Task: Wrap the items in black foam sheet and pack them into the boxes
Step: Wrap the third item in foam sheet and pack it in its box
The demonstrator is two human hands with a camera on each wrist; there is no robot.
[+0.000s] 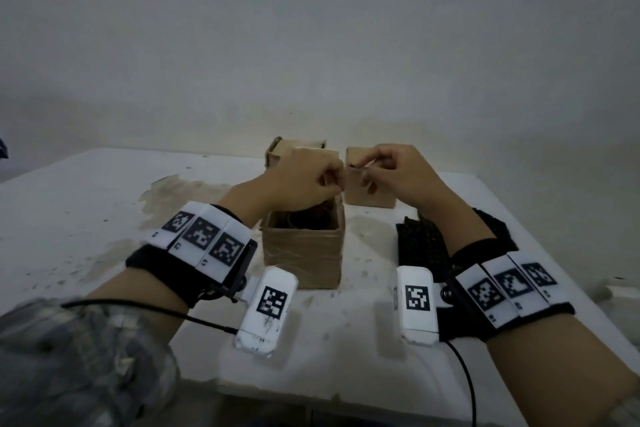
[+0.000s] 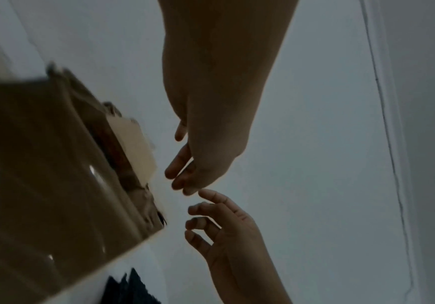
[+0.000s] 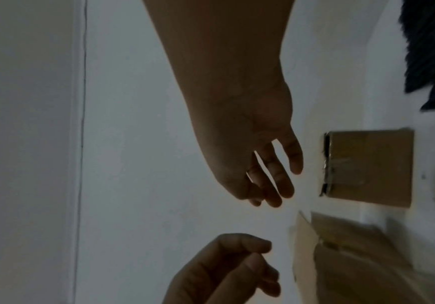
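Three cardboard boxes stand on the desk (image 1: 104,204). The near box (image 1: 303,253) is open at the top and sits upright, its taped front wall facing the person. Something dark and rounded lies inside it; whether this is a foam-wrapped item cannot be told from the head view. The far box (image 1: 296,149) stands behind it, mostly hidden by the left hand. The right box (image 1: 370,191) stands upright beside the far box, with a dark strip showing along its top edge, which suggests foam inside.

A stack of foam sheets (image 1: 422,246) lies flat on the desk to the right of the near box, partly under the right forearm. Its long axis runs from the near edge of the desk toward the far edge. The sheets are unrolled and appear unused.

Judged from this layout, at least one box appears to be packed, and the near box is partly filled and not yet closed. Remaining work: wrap any further items in the spare sheets and fill the rest. No unwrapped item is visible.

The left hand (image 1: 304,180) is raised above the near box, fingers loosely curled; the wrist views show nothing in it. The right hand (image 1: 394,173) is level with it in front of the right box, fingers relaxed and partly spread, also holding nothing. The fingertips of both hands nearly meet.
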